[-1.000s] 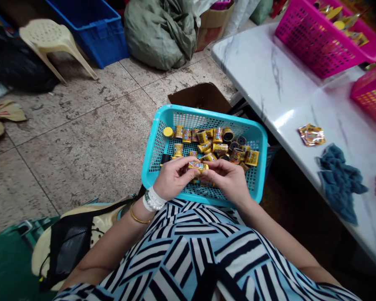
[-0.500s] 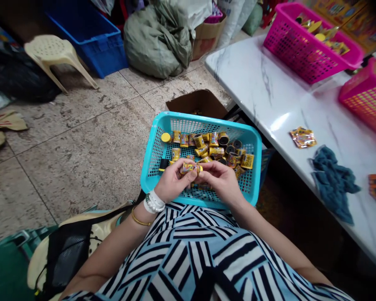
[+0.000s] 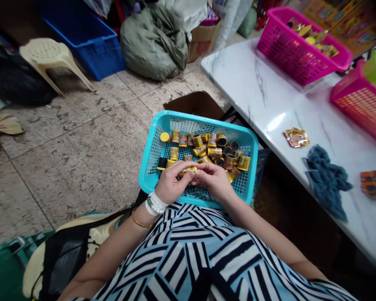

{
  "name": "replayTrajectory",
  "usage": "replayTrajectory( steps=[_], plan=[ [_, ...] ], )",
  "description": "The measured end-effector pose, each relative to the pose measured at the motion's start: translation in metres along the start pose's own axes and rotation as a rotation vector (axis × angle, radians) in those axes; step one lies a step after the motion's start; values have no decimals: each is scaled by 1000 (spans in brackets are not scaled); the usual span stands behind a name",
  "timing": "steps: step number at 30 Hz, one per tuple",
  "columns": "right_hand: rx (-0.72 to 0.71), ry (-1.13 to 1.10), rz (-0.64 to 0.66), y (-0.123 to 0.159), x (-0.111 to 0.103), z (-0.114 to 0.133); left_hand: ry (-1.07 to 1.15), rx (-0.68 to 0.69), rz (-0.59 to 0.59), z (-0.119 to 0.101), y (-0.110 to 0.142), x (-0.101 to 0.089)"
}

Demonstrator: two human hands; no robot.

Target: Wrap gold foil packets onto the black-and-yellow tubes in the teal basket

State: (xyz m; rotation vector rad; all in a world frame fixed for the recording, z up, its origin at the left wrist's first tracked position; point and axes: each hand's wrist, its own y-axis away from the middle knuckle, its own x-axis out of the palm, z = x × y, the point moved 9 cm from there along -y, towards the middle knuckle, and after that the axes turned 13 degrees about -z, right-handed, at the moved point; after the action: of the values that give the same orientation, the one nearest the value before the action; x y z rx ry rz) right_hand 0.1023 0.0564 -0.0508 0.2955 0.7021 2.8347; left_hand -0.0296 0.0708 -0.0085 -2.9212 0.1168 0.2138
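Over a turquoise plastic basket [image 3: 253, 167], my left hand [image 3: 173, 180] is closed round a small yellow labelled canister [image 3: 188, 170], which the fingers partly hide. My right hand [image 3: 215, 180] pinches the right end of the same canister with thumb and fingertips. Below and beyond the hands, several similar yellow canisters [image 3: 214, 152] lie in the basket, some on their sides with dark ends showing. A round yellow lid [image 3: 164, 137] is at the basket's far left corner. A black piece with a yellow edge [image 3: 162, 164] lies near my left hand.
To the right stands a marble-patterned table [image 3: 247, 75] with a pink basket [image 3: 301, 58], shiny packets [image 3: 296, 137] and a crumpled blue cloth [image 3: 327, 177]. Beyond the turquoise basket is an open cardboard box [image 3: 194, 104]. A cream stool [image 3: 47, 52] and blue crate [image 3: 103, 54] stand on the floor.
My fingers have closed further over the canister, and its yellow right end is now more covered. The whole view has shifted slightly; the basket's contents look the same.
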Motion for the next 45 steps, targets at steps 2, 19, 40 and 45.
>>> replayTrajectory(
  steps=[2,19,40,45],
  plan=[
    [-118,19,-5,3,-2,12,87,-137,-7,10,0,-2],
    [-722,0,-75,25,-35,98,120,-293,166,-40,-52,24],
    [-219,-201,-54,-12,-53,57,-178,221,184,-47,-60,59],
    [-240,-182,-42,-13,-56,63,-95,-110,147,-6,-61,51]
  ],
)
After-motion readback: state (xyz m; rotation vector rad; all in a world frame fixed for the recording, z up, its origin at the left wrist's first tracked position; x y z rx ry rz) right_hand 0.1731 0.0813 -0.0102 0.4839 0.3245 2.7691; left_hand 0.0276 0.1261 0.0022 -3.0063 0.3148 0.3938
